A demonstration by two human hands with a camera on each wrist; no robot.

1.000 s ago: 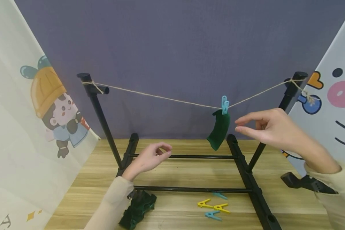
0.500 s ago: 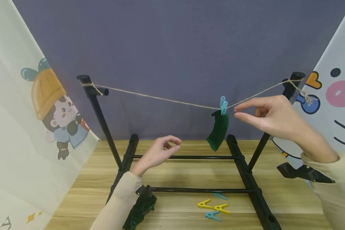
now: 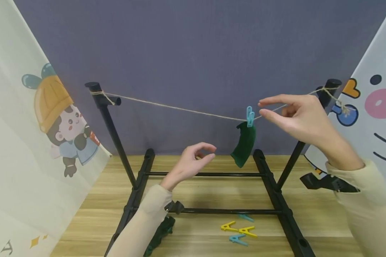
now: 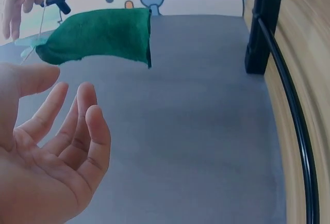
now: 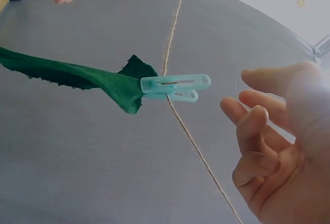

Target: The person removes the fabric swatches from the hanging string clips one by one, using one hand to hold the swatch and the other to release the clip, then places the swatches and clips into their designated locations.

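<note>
A strip of dark green cloth [image 3: 245, 144] hangs from a twine line [image 3: 180, 109], held there by a light blue clothespin [image 3: 250, 117]. My right hand [image 3: 300, 116] is just right of the clothespin, thumb and fingertips apart with a gap between them and the pin's handles. In the right wrist view the pin [image 5: 175, 85] bites over twine and cloth [image 5: 98, 77] together. Lower and to the left, my left hand [image 3: 191, 160] has its thumb and fingers apart in a loose curve, holding nothing. A second dark green cloth [image 3: 161, 233] lies crumpled on the table, partly behind my left sleeve.
Two black posts [image 3: 112, 132] on a black frame [image 3: 225, 212] carry the line. Yellow clothespins [image 3: 248, 232] and light blue clothespins [image 3: 238, 239] lie on the wooden table [image 3: 199, 246] near the front bar. Cartoon-printed sheets [image 3: 74, 139] stand at both sides.
My right hand has moved up and slightly left, closer to the clothespin's handles. The left hand has risen and moved right, toward the hanging cloth.
</note>
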